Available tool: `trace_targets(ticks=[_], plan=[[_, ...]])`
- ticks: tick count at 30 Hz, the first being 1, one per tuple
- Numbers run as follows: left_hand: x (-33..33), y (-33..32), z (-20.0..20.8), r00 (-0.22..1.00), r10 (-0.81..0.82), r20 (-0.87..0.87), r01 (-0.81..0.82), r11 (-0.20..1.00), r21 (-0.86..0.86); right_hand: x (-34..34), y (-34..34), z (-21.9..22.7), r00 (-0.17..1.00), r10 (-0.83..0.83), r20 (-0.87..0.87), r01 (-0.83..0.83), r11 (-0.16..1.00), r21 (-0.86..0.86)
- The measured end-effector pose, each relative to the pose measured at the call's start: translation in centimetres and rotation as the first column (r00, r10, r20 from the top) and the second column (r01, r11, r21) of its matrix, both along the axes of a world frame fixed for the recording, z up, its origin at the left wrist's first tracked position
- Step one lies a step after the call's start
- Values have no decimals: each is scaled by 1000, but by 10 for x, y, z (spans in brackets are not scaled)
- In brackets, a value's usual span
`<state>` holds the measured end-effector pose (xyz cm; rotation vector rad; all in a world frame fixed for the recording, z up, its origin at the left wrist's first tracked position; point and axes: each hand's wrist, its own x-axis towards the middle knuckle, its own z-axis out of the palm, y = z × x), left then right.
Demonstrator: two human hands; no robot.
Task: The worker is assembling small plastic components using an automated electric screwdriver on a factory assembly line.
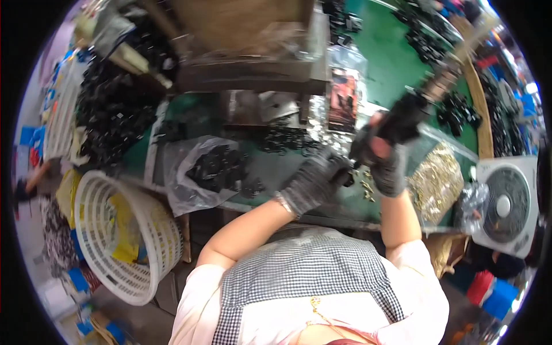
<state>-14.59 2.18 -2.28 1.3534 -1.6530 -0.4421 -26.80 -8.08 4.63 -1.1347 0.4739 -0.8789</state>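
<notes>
Both hands wear grey work gloves and meet over the green workbench. My right hand (389, 169) is wrapped round a black power screwdriver (402, 118), which slants up to the far right and is blurred. Beside its lower end, my left hand (315, 183) is closed with a small black part (348, 177) at its fingertips, mostly hidden by the glove. Brass-coloured screws (366, 185) lie loose on the bench by my right wrist. A clear bag of similar screws (437, 181) sits to the right. Left of my left hand, a clear plastic bag (198, 175) holds black parts.
A cardboard box (247, 34) stands at the back, with small black and silvery pieces before it. Black parts (118, 109) are heaped at left. A white plastic basket (123, 238) stands at the lower left, a grey fan (506, 204) at the right. A wooden strip (482, 115) edges the bench.
</notes>
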Motion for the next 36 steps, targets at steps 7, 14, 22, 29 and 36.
trace_targets(ticks=[7,14,22,29,36], plan=[[90,6,47,813,410,413,-379,912,-160,-39,-10,-10,719,-66,-692,-518,613,-597],[318,123,3,289,750,595,-883,449,-138,-52,-35,-22,495,-585,-643,-198,644,-739],[276,114,19,630,719,-293,-677,694,245,-30,-1,-57,154,-345,-926,-703,621,-348],[95,95,45,942,317,110,-330,934,135,-48,-6,-89,330,-218,-919,-569,730,-378],[53,88,12,972,226,62,-234,915,328,-37,11,-57,147,-384,-911,-682,628,-375]])
